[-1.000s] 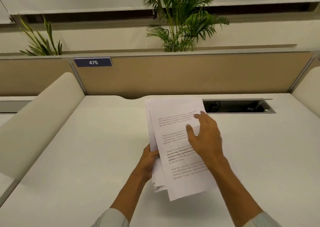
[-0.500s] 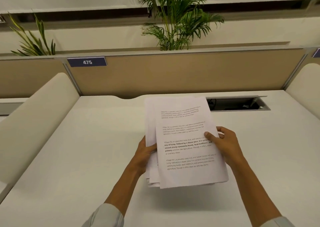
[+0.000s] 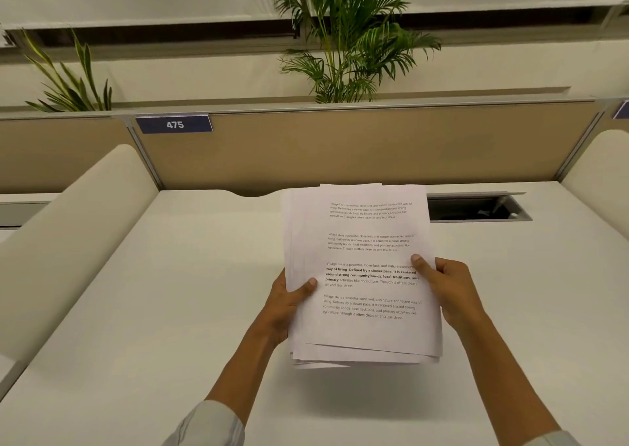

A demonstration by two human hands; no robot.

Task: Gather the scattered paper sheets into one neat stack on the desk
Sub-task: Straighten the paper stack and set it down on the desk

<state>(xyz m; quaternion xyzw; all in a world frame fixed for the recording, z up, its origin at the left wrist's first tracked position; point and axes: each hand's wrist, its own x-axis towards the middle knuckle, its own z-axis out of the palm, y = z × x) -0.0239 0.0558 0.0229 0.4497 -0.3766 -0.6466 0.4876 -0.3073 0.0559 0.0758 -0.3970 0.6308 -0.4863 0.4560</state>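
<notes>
Paper sheets (image 3: 364, 275) pinched between left hand (image 3: 286, 304) and right hand (image 3: 449, 292).

Paper stack (image 3: 364, 275): centre of the frame, held above the desk (image 3: 170, 309), edges uneven.
Left hand (image 3: 289, 301): at the stack's left edge, thumb on top.
Right hand (image 3: 449, 289): at the stack's right edge, thumb on top.
Cable opening (image 3: 476, 207): in the desk, right of the stack's upper end.
Partition (image 3: 340, 149): behind the desk, across the frame.
Number plate (image 3: 174, 124): on the partition, upper left.
Tall plant (image 3: 347, 37): behind the partition, top centre.
Smaller plant (image 3: 68, 78): behind the partition, upper left.
</notes>
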